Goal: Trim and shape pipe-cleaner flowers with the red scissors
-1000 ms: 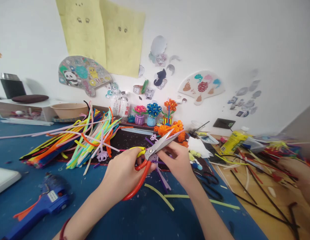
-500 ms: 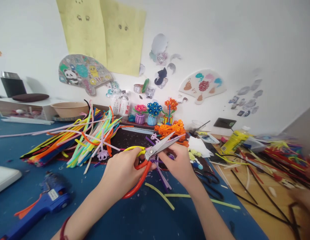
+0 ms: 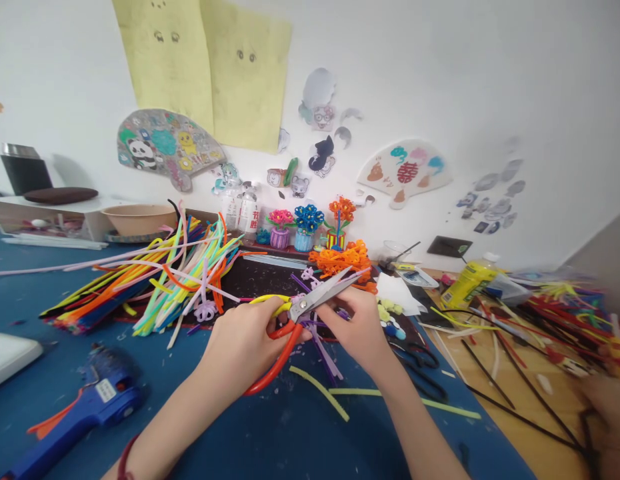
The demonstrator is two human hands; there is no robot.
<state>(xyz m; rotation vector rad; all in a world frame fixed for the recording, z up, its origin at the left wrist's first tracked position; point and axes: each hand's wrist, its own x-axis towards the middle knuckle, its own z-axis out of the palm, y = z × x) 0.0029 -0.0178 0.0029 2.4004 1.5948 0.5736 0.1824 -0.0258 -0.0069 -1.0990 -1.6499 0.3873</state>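
Note:
My left hand (image 3: 247, 340) is closed around scissors (image 3: 283, 360) with red handles. Their silver blades point up and right, slightly parted. A yellow pipe cleaner (image 3: 267, 299) loops by the left fingertips. My right hand (image 3: 357, 327) is closed in a pinch beside the blades, apparently on a light purple pipe cleaner (image 3: 363, 273) whose end shows past the blade tips; the grip itself is partly hidden. Purple pipe cleaner strips (image 3: 326, 353) hang below the hands. A lilac pipe-cleaner flower (image 3: 206, 310) lies to the left of them.
Bundled colourful pipe cleaners (image 3: 190, 267) lie at left, behind a blue glue gun (image 3: 103, 393). Orange loops (image 3: 343, 260) and potted pipe-cleaner flowers (image 3: 309, 223) stand at the back. Black-handled scissors (image 3: 423, 373) lie right. Another person's hand (image 3: 607, 407) is at the right edge.
The scissor blades have drawn slightly closer together. At the right edge the other person's hand has shifted, and a yellow and red thing now shows there. My hands are almost still.

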